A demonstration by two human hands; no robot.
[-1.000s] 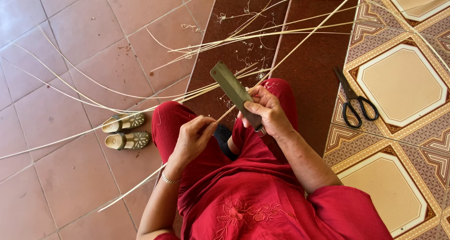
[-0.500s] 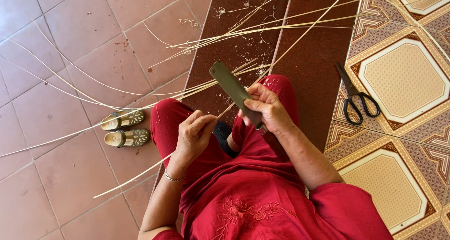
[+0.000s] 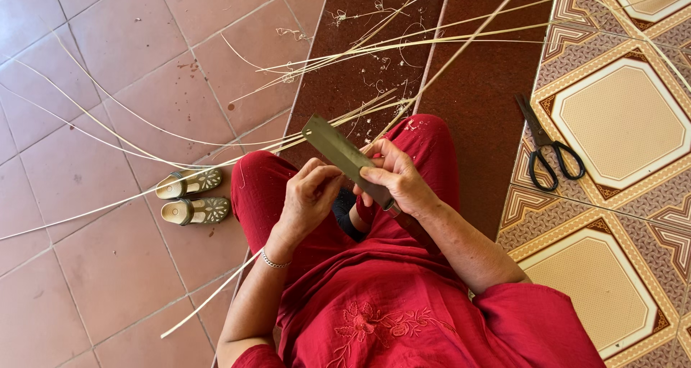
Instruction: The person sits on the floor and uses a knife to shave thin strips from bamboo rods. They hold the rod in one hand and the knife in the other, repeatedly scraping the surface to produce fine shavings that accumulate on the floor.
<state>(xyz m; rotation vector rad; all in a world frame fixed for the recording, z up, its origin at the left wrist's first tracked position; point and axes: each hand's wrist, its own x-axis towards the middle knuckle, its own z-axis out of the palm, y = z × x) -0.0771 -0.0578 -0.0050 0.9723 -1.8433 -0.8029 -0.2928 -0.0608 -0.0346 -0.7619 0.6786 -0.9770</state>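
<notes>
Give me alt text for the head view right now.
Seated in red clothes, a person grips a flat broad blade in the right hand, the left hand pinching a thin cane strip beside it. Long strips, sandals and scissors lie on the floor.

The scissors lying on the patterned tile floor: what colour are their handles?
Black. The metal scissors show both looped handles clearly in the head view, right of the person's right hand.
</notes>
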